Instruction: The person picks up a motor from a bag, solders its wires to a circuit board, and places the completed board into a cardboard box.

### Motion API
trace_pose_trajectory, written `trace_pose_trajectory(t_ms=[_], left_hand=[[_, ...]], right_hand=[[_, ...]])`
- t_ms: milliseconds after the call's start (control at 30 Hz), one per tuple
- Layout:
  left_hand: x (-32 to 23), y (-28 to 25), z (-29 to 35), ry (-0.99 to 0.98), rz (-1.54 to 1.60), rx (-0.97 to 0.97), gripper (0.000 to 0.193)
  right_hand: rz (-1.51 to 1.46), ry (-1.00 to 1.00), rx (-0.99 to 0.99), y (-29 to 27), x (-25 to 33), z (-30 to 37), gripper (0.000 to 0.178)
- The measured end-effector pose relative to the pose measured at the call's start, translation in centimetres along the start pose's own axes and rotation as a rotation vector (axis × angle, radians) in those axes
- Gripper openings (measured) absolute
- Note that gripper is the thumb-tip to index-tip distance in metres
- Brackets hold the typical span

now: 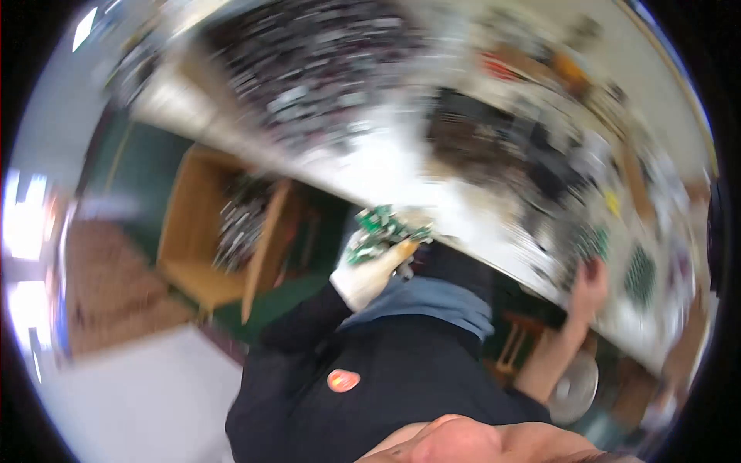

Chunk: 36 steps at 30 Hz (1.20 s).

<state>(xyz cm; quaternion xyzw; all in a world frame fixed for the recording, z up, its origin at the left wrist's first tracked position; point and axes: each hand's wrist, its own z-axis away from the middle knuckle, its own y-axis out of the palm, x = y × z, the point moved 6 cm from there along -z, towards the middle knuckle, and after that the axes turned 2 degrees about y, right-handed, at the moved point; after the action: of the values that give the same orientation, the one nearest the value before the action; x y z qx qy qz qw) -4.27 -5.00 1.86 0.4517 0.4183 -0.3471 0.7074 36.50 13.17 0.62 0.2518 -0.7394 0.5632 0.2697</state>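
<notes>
Blur: we see the far side of the white table [386, 166] smeared, so the single shapes in the broad spread of dark and grey pieces [309, 69] run together.
Hidden: the left palm lies behind what it carries, and the right fingertips merge with the pile below them.
Cut off: the black top [424, 363] and the chin leave our view at the lower edge.
Left hand: in a pale glove [356, 287], the left hand [372, 270] is closed around a bunch of green pieces [376, 222] with silvery parts, held before the waist, just by the table edge.
Right hand: bare, the right hand [589, 289] reaches over the table with its fingers at a green pile [590, 243]; we cannot tell whether they pinch anything.
Wooden box: left of the left hand, below table height, an open wooden box [176, 231] holds a heap of silvery-grey pieces [241, 230], too smeared for us to tell apart.
Dark heap: a brown-black heap [475, 143] lies mid-table; we cannot make out whether a tray holds it.
Count: two hands, one glove, one wooden box, and two green piles at the right, the second pile [639, 276] just beyond the right hand; the pieces themselves we cannot count.
</notes>
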Motion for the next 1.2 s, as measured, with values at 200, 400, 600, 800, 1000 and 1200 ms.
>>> trace_pose_trajectory(t_ms=[200,400,600,800,1000,1200], left_hand=[[-2.3,-16.9,6.1,0.121,0.044,-0.777,0.012],[-4.4,-29.8,8.2,0.267,-0.042,-1.272,0.015],[1.0,-38.4,-1.9,-0.523,-1.349,-1.026,0.033],[-2.9,-32.9,-1.7,0.11,-1.208,-1.057,0.044],[-8.6,-17.1,-1.3,0.647,-1.059,-0.652,0.018],[-7.0,-11.3,-8.0,0.492,-1.37,-0.428,0.035]], right_hand=[[0.352,-0.143,0.127,2.0,1.4,-1.9,0.038],[0.436,-0.146,0.188,3.6,1.8,-2.6,0.038],[0.462,-0.173,0.122,3.0,1.6,-2.3,0.037],[0.339,-0.105,0.046,2.9,1.5,-2.3,0.035],[-0.049,-0.061,-0.227,0.3,1.1,-2.7,0.032],[-0.948,0.295,-0.158,0.4,-0.9,-2.7,0.041]])
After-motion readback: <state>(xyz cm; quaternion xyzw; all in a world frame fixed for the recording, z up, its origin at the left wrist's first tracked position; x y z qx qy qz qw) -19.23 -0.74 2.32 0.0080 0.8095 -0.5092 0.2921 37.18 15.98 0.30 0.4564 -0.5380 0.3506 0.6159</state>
